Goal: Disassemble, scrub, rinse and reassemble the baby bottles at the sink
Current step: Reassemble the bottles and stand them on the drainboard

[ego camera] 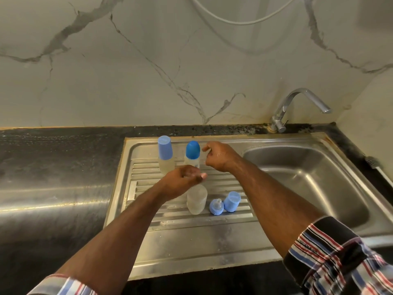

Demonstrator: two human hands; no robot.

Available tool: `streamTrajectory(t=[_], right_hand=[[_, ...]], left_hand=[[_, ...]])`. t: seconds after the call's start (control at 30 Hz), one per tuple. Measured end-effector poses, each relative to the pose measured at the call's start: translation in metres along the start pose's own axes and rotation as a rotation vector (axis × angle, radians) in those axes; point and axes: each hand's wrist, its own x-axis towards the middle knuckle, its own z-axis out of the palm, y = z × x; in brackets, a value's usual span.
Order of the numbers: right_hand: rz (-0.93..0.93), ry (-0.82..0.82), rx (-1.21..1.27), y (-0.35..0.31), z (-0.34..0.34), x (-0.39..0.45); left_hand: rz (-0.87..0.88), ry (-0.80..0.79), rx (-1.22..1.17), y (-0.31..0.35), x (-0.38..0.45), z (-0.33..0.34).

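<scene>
Both hands hover over the drainboard (191,237), the left hand (182,179) loosely curled and empty above an uncapped bottle (196,202), the right hand (219,156) likewise empty beside a dark-capped bottle (192,153).

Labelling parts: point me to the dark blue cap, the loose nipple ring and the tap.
dark blue cap (192,149), head view, on its domed side.
nipple ring (216,207), head view, on the ring's blue collar.
tap (297,103), head view, on the bent spout.
</scene>
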Motion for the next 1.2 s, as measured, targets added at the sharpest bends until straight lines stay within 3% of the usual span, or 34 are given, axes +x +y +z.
streamTrajectory(t=[0.1, 0.23, 0.3, 0.47, 0.6, 0.67, 0.77, 0.8, 0.9, 0.93, 1.07, 1.2], right_hand=[[0.003, -0.223, -0.147, 0.012, -0.008, -0.013], [0.006, -0.496, -0.260, 0.021, -0.009, -0.041], [0.000, -0.537, -0.339, 0.028, 0.000, -0.051], [-0.044, -0.434, -0.467, 0.041, 0.033, -0.062], [-0.053, -0.357, -0.266, 0.041, 0.031, -0.061], [-0.104, -0.239, -0.112, 0.039, 0.007, -0.059], [-0.036, -0.077, 0.303, 0.042, -0.029, -0.058], [0.009, -0.071, 0.388, 0.044, -0.034, -0.057], [0.060, -0.070, 0.165, 0.054, -0.032, -0.052], [0.073, -0.066, 0.192, 0.054, -0.030, -0.051], [0.059, -0.091, 0.324, 0.052, -0.036, -0.049], [0.112, -0.166, 0.810, 0.050, -0.037, -0.055]], left_hand=[[-0.029, -0.137, 0.215, 0.002, -0.005, 0.004], [0.002, -0.103, 0.357, 0.005, -0.008, 0.010], [0.003, -0.057, 0.381, 0.009, -0.009, 0.011], [0.089, 0.074, 0.430, 0.028, -0.015, 0.002], [0.044, 0.160, 0.331, 0.034, -0.020, -0.010], [0.038, 0.237, 0.208, 0.035, -0.021, -0.014], [0.038, 0.279, 0.013, 0.038, -0.020, -0.021], [0.032, 0.251, 0.002, 0.039, -0.020, -0.024], [0.041, 0.161, 0.155, 0.037, -0.019, -0.025], [0.050, 0.159, 0.149, 0.037, -0.020, -0.023], [0.011, 0.139, -0.118, 0.036, -0.020, -0.020], [-0.028, 0.151, -0.505, 0.034, -0.020, -0.019]])
